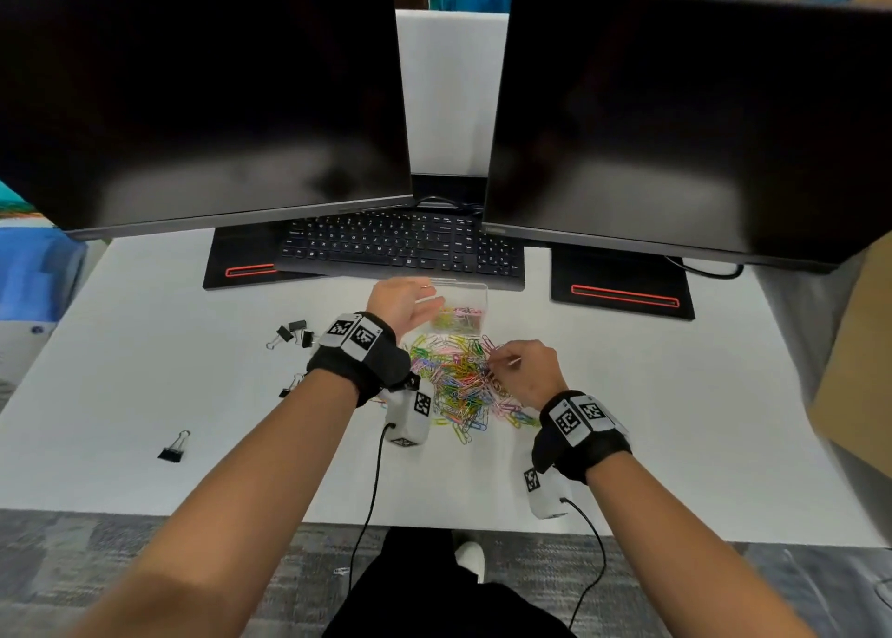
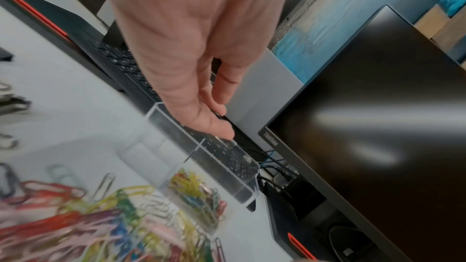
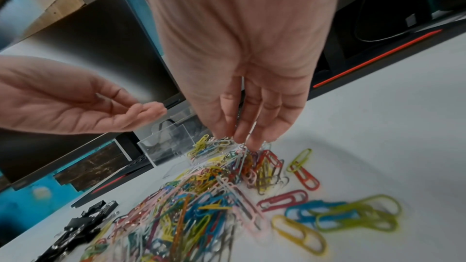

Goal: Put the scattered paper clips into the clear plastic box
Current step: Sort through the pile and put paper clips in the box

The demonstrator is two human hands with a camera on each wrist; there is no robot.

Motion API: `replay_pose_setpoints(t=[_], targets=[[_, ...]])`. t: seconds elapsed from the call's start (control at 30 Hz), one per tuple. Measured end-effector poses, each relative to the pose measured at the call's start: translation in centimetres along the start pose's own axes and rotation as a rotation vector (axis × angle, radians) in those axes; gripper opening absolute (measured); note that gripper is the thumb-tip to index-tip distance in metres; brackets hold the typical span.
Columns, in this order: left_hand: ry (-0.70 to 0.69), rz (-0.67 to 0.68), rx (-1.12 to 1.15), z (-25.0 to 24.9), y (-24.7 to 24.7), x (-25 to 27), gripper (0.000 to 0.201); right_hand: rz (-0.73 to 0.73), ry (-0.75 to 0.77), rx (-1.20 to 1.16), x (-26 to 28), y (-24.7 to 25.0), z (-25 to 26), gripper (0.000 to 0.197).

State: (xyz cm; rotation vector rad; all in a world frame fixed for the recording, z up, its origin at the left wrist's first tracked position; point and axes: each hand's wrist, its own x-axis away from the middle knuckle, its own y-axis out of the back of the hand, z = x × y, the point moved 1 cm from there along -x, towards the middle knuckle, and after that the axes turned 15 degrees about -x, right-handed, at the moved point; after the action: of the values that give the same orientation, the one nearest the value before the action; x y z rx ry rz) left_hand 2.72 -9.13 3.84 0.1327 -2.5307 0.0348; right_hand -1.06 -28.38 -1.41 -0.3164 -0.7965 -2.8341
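The clear plastic box (image 1: 458,307) stands on the white desk (image 1: 627,396), just in front of the black keyboard (image 1: 400,244), and it already has some coloured clips in its right part (image 2: 194,188). Just in front of the box lies the big heap of paper clips (image 1: 463,386) in many colours, with some single clips spread at its right edge (image 3: 327,212). The left hand (image 1: 403,307) is above the left part of the box, palm turned to the right, the fingers (image 3: 141,111) relaxed and only a little bent, and it holds nothing that I can see. The right hand (image 1: 523,372) is down on the heap, at the side of it near the box; its fingers (image 3: 247,127) point downward close together into the clips, and thin clips show between them, so it seems to pinch a few, but the picture is blurred there. To the left of the box, well apart from the heap, some black binder clips (image 1: 292,333) lie on the desk, and one more (image 1: 174,447) lies farther to the left and nearer to the person. Behind the box two dark monitors (image 1: 202,92) stand over the keyboard.
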Motion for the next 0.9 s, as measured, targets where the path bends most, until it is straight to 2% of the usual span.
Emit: replay_pose_setpoints(t=[0.07,0.2,0.37,0.5,0.6,0.67,0.77,0.9], targets=[[-0.008,-0.016,0.017,1.1,0.6,0.1,0.036,0.007,-0.008,-0.003,-0.1,-0.2,-0.3,0.017],[0.048,-0.091,-0.122,3.7,0.9,0.4,0.032,0.035,0.011,0.006,-0.3,-1.1,0.2,0.016],[0.119,-0.113,-0.207,6.5,1.2,0.6,0.026,0.036,0.063,0.059,-1.4,-1.6,1.1,0.017],[0.123,-0.11,-0.296,7.6,1.9,0.7,0.013,0.015,0.07,0.17,-2.4,-1.7,0.5,0.03],[0.152,-0.098,-0.275,8.4,2.0,0.3,0.023,0.091,0.074,0.299,-2.2,-2.7,-0.3,0.036],[0.161,-0.103,-0.274,8.8,1.8,0.3,0.022,0.101,0.107,0.344,-1.8,-3.7,-0.6,0.035],[0.165,-0.102,-0.281,9.1,1.6,0.5,0.014,0.054,0.152,0.284,-1.6,-4.3,-0.7,0.029],[0.147,-0.117,-0.305,9.3,1.3,0.7,0.022,0.007,0.11,0.201,-1.7,-3.5,-1.0,0.02]])
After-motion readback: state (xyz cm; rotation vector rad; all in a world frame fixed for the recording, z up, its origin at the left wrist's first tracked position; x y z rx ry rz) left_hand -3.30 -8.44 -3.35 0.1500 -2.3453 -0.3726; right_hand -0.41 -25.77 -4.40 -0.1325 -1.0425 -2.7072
